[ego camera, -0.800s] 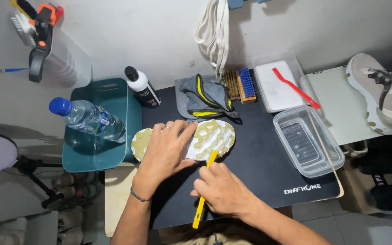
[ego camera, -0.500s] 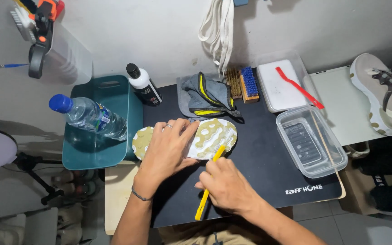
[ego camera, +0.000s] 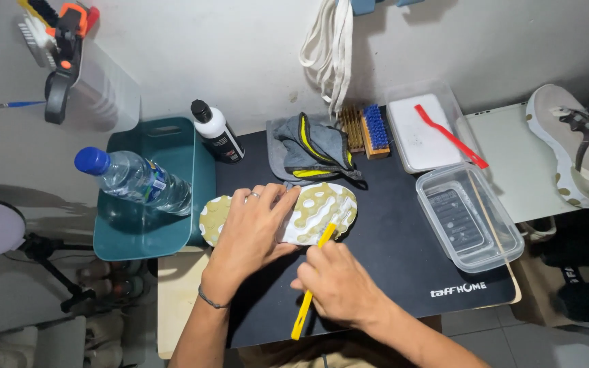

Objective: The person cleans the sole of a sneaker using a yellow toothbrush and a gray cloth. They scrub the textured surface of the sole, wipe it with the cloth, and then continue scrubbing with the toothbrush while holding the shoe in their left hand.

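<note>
While the left hand (ego camera: 253, 228) lies flat, fingers spread, pinning the upturned shoe sole (ego camera: 308, 215) to the black mat (ego camera: 390, 252), the right hand (ego camera: 339, 283) is closed around a yellow brush (ego camera: 311, 283) — tip at the sole's 5 o'clock edge. Sole sits mat-centre; water bottle (ego camera: 134, 180) at 9, grey cloth (ego camera: 311, 150) at 12. Looks light, rubbery, flexy — best held by pressing the midsection.

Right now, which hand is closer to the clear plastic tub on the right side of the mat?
Right. The right hand, gripping a yellow tool, sits left of and below the tub. The left hand lies farther left, pressed on the shoe sole.
</note>
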